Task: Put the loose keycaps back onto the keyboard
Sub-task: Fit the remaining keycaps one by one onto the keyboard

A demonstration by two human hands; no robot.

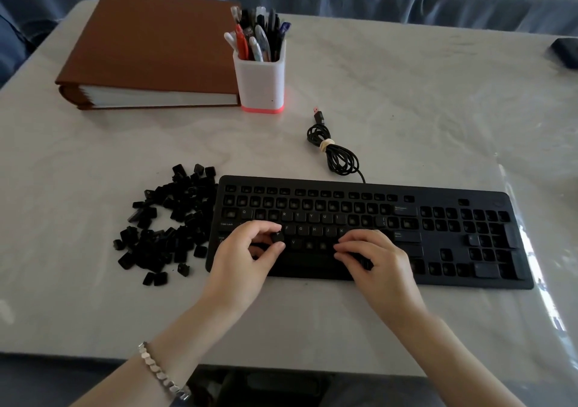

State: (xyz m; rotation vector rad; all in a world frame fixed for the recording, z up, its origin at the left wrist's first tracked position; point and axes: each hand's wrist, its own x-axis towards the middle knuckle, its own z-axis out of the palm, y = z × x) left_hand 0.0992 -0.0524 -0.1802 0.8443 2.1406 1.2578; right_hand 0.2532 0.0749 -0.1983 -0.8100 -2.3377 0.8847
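Observation:
A black keyboard [438,241] lies on the white table; many of its key sockets are bare, while some letter keys in the middle rows carry caps. A heap of loose black keycaps [162,225] lies just left of it. My left hand [250,250] hovers over the keyboard's left letter rows and pinches one black keycap [277,237] between thumb and fingers. My right hand [372,253] rests on the lower middle of the keyboard with its fingers bent down onto the bottom rows; I see nothing held in it.
The keyboard's coiled cable [336,153] with its USB plug lies behind it. A white pen holder [261,84] full of pens and a brown binder [150,50] stand at the back left. A dark object [566,51] sits at the far right edge.

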